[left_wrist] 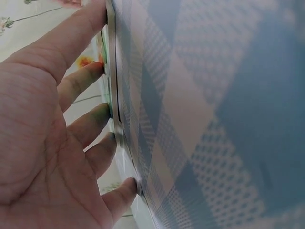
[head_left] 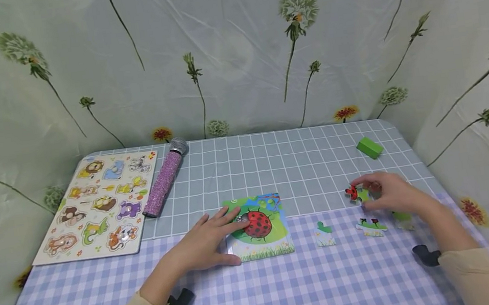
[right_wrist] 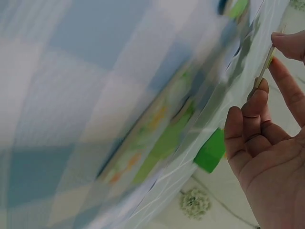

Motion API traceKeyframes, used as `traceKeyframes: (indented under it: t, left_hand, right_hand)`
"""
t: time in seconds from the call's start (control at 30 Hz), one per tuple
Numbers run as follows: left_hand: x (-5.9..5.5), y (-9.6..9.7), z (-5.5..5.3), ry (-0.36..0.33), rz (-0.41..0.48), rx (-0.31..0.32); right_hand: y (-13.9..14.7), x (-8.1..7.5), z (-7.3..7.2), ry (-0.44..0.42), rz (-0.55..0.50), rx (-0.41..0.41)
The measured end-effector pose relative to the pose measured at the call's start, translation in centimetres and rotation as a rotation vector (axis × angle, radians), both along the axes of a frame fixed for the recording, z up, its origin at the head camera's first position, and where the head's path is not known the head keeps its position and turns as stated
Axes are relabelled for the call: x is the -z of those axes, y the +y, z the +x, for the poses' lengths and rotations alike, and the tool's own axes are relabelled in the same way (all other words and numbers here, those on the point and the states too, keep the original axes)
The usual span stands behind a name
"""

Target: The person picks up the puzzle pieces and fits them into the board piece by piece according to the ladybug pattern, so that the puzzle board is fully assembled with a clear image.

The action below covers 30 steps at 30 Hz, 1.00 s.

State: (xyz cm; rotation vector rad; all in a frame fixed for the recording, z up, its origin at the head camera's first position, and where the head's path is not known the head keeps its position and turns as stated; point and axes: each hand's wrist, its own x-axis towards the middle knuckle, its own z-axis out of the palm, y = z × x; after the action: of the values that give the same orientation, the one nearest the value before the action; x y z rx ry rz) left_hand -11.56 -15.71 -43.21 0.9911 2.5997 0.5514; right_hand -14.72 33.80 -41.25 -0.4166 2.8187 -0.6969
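Left hand [head_left: 207,242]: laid with spread, straight fingers on the left part of the ladybug board; it is pressed rather than gripped.
Rectangular ladybug puzzle board [head_left: 268,247]: placed near the middle of the table; a red, black-spotted ladybug is printed on green, with grass along the near edge.
Right hand [head_left: 389,195]: held over the right of the table, thumb and fingers closed in a pinch on a puzzle piece.
Small red-and-green puzzle piece [head_left: 363,195]: gripped at the fingertips, well right of the board; its thin edge is shown in the right wrist view.
Green-and-white knobbed puzzle piece [head_left: 325,236]: laid just right of the board.
Green-and-white puzzle piece with red-and-black marks [head_left: 372,229]: laid farther right, nearer than the pinched piece.
Green block [head_left: 369,148]: set at the far right.
Microphone with glittery purple handle [head_left: 165,186]: laid at the left, its grey mesh head pointed to the far side.
White animal puzzle board [head_left: 86,253]: placed left of the microphone; a lion, zebra, giraffe and crocodile are pictured.
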Motion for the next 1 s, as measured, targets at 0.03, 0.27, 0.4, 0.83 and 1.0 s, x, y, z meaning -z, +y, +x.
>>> traceKeyframes:
  t: [0.03,0.27,0.4,0.83,1.0]
  left_hand:
    - [0.0,0.0,0.0,0.001,-0.005,0.0]
    - [-0.1,-0.1,-0.1,0.025,-0.019,0.011]
    - [0.0,-0.1,0.0,0.028,-0.023,0.011]
    - [-0.2,0.1,0.0,0.026,-0.032,0.005]
    - [-0.2,0.1,0.0,0.015,-0.033,-0.003]
  right_hand:
    - [-0.3,0.0,0.0,0.003,-0.004,-0.005]
    - [-2.4,-0.4,0.2,-0.01,-0.036,-0.037]
    - [-3.4,-0.6,0.3,0.026,-0.027,-0.074]
    - [-6.9,-1.1,0.2,0.009,-0.067,-0.159]
    - [-8.2,-1.1,0.0,-0.002,-0.061,-0.174]
